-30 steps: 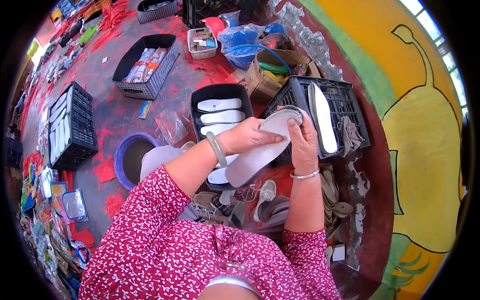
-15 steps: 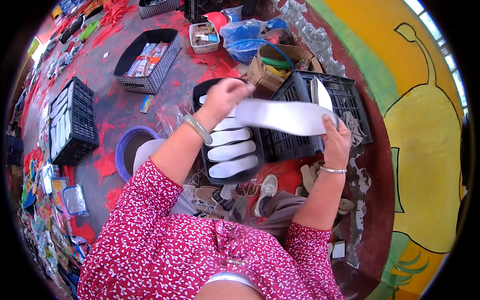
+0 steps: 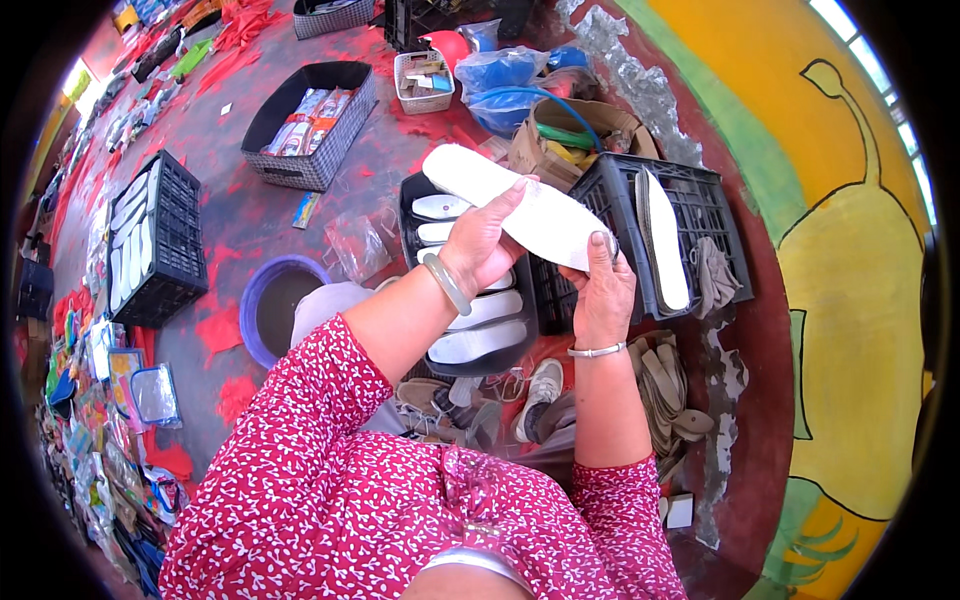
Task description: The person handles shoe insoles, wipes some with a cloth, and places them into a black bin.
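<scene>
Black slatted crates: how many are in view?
3. One crate at left holds insoles, one sits right of the hands, and one is cut off at the top edge. Others may be hidden.

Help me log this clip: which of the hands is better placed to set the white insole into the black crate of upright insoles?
Probably the right hand: it pinches the white insole's near end beside the black crate. The left hand grips mid-insole over the black tray, farther away.

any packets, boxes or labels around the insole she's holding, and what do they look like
Flat red and white packets: rows in the black basket, upper left.
Clear plastic bag: crumpled, on the floor beside the tray.
Brown cardboard box: open, behind the crate.
Small white box: floor, lower right.
</scene>
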